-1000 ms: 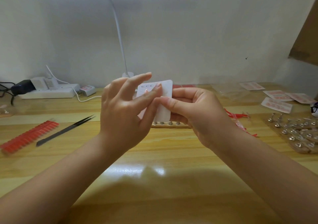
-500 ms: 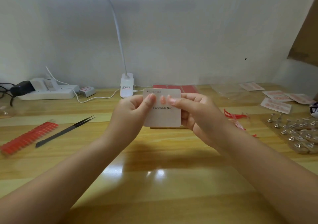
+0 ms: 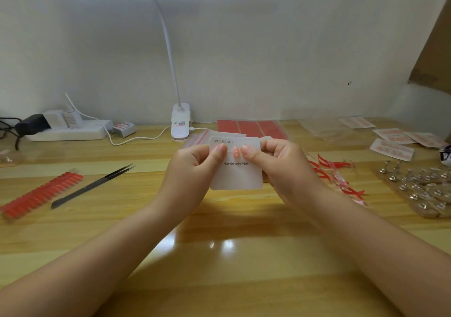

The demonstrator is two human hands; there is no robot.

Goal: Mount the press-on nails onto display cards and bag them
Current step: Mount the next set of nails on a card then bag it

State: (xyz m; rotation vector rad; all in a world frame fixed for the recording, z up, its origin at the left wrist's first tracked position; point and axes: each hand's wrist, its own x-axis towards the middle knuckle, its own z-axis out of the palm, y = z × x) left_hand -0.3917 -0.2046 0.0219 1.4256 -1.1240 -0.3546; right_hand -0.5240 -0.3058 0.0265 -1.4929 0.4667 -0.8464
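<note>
A white display card [image 3: 240, 176] printed "Handmade Nail" is held upright above the middle of the wooden table. My left hand [image 3: 192, 170] pinches its left edge, thumb on the front. My right hand [image 3: 280, 168] grips the right edge, thumb pressing near a pink press-on nail [image 3: 236, 152] stuck on the card's upper middle. A row of red press-on nails [image 3: 41, 194] lies at the left. Clear bags with red strips [image 3: 195, 140] lie just behind the card, partly hidden by it.
Black tweezers [image 3: 92, 186] lie left of my hands. A lamp base [image 3: 180, 123], power strip [image 3: 66, 132] and red adhesive sheets [image 3: 251, 127] line the back. Bagged cards [image 3: 393, 147], red strip scraps [image 3: 334, 173] and metal nail stands [image 3: 427, 190] fill the right.
My left hand's fingers came off the card's front and now pinch its left edge. The card has come lower and faces me, showing its print and the pink nail.
</note>
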